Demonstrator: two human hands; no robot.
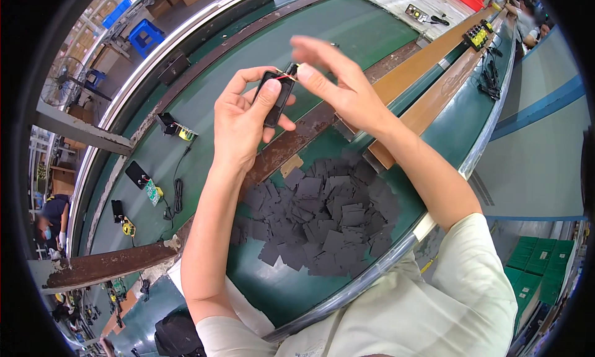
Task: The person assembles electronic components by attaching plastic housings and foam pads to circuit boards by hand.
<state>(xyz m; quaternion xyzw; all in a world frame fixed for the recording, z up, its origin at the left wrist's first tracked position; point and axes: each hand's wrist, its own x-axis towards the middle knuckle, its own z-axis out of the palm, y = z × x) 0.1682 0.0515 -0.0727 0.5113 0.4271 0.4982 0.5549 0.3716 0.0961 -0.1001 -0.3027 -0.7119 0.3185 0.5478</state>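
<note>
My left hand (238,118) is closed around a black plastic casing (277,109), its thumb lying across the casing's front. Thin red and yellow wires (285,77) come out at the casing's upper end. Beside those wires is my right hand (347,90), with its thumb apart from the raised fingers and its fingertips blurred by motion. I see nothing held in it. Below both hands, a wide heap of thin black square pieces (328,214) lies on the green work surface (254,279).
On the green belt (217,90) to the left lie open black casings with a green circuit board (152,191), yellow parts and a coiled black cable (178,196). Wooden boards (427,66) run along the right, with yellow-and-black parts (477,35) at their far end. Other people stand farther off.
</note>
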